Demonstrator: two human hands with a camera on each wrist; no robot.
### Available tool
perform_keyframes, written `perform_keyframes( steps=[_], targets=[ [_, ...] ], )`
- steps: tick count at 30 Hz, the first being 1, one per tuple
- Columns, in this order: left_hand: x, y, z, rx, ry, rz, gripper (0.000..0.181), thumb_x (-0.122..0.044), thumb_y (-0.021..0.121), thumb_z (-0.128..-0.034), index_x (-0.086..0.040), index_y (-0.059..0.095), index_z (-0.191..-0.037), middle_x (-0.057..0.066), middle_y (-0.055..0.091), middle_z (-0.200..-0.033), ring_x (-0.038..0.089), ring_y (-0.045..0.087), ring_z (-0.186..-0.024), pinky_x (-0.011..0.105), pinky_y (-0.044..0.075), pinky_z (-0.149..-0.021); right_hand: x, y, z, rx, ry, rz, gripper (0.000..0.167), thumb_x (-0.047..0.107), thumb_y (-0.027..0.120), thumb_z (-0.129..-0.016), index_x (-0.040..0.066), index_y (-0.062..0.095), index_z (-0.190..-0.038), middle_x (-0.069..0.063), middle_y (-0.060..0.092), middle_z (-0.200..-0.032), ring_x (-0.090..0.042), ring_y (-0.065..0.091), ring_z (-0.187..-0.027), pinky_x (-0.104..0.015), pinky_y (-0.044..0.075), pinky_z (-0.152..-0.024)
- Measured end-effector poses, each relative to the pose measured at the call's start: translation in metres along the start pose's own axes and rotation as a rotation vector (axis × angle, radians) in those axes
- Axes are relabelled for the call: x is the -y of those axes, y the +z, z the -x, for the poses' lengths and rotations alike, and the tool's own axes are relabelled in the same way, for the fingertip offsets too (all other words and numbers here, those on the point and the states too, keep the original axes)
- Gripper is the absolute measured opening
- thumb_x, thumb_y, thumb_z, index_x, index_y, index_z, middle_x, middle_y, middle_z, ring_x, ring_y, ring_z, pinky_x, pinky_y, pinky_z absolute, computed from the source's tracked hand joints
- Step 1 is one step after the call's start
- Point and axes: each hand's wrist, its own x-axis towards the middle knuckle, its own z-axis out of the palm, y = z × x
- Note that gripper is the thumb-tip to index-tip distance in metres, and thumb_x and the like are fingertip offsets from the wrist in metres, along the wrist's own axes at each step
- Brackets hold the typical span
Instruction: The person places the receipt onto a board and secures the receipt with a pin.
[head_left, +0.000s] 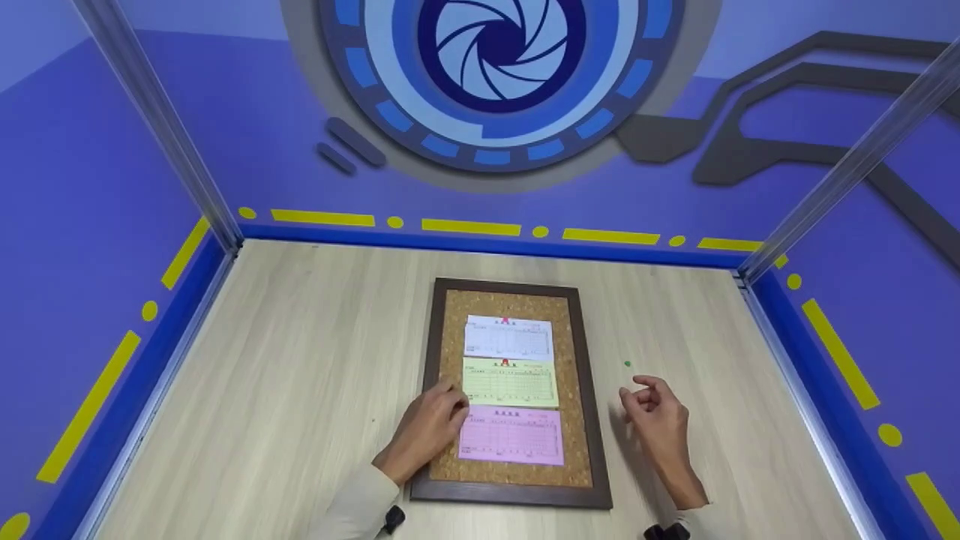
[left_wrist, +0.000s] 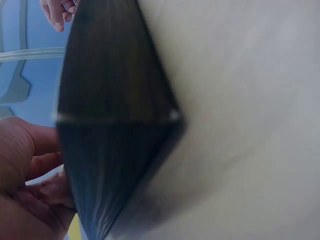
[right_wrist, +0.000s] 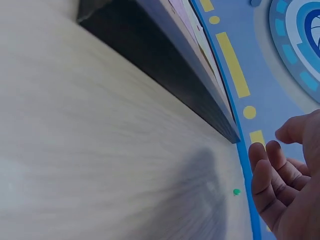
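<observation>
A cork board (head_left: 454,472) in a dark brown frame (head_left: 510,493) lies on the table. Three printed slips are on it: a white slip (head_left: 510,342) and a yellow-green slip (head_left: 510,386), each with a red pushpin, and a pink slip (head_left: 511,442) below, with no pin visible on it. My left hand (head_left: 431,424) rests at the board's left side, fingers bent beside the slips' left edges; its fingertips are partly hidden. Right of the board, my right hand (head_left: 660,420) hovers with loosely curved fingers and nothing held. Just beyond it lies a small green pushpin (right_wrist: 236,192).
The pale wood-grain table (head_left: 315,360) extends on both sides of the board. Blue printed walls (head_left: 247,150) with yellow marks enclose it at the back and sides, with metal posts (head_left: 161,127) at the corners.
</observation>
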Motion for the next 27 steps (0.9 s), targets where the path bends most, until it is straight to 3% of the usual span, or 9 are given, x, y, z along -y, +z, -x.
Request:
perform_keyframes(
  steps=[6,11,18,27],
  targets=[
    [0.000,-0.003,0.000,-0.046,0.084,-0.124,0.004,-0.009,0.082,-0.0953,-0.010,0.081,-0.091,0.001,0.068,-0.099,0.019,0.058,-0.096,0.038,0.054,-0.080,-0.004,0.000,-0.001,-0.018,-0.007,0.016,0.032,0.008,0.080,-0.100,-0.005,0.070,-0.127,-0.006,0.074,-0.084,-0.013,0.068,-0.068,-0.016,0.049,-0.060],
    [-0.001,-0.001,0.003,-0.075,0.070,-0.165,0.003,-0.013,0.085,-0.0937,-0.013,0.082,-0.092,0.001,0.070,-0.102,0.023,0.059,-0.107,0.045,0.046,-0.086,-0.007,-0.001,-0.003,-0.072,-0.031,0.038,0.031,0.007,0.081,-0.098,-0.005,0.072,-0.125,-0.010,0.075,-0.096,-0.014,0.068,-0.085,-0.010,0.049,-0.074],
    [0.000,0.000,0.007,-0.059,0.031,-0.103,0.004,-0.011,0.084,-0.0934,-0.012,0.082,-0.096,0.006,0.070,-0.116,0.032,0.056,-0.128,0.062,0.044,-0.108,-0.011,-0.003,-0.007,-0.097,-0.075,0.004,0.037,0.004,0.082,-0.098,-0.007,0.069,-0.130,-0.020,0.072,-0.122,-0.030,0.069,-0.111,-0.014,0.049,-0.090],
    [0.002,-0.001,0.014,-0.018,0.012,-0.033,0.008,-0.010,0.082,-0.0962,-0.009,0.082,-0.104,0.015,0.067,-0.140,0.040,0.048,-0.146,0.065,0.036,-0.122,-0.019,-0.003,-0.011,-0.071,-0.043,0.043,0.036,0.007,0.080,-0.100,-0.007,0.068,-0.131,-0.020,0.066,-0.130,-0.035,0.065,-0.122,-0.033,0.049,-0.097]
  ],
)
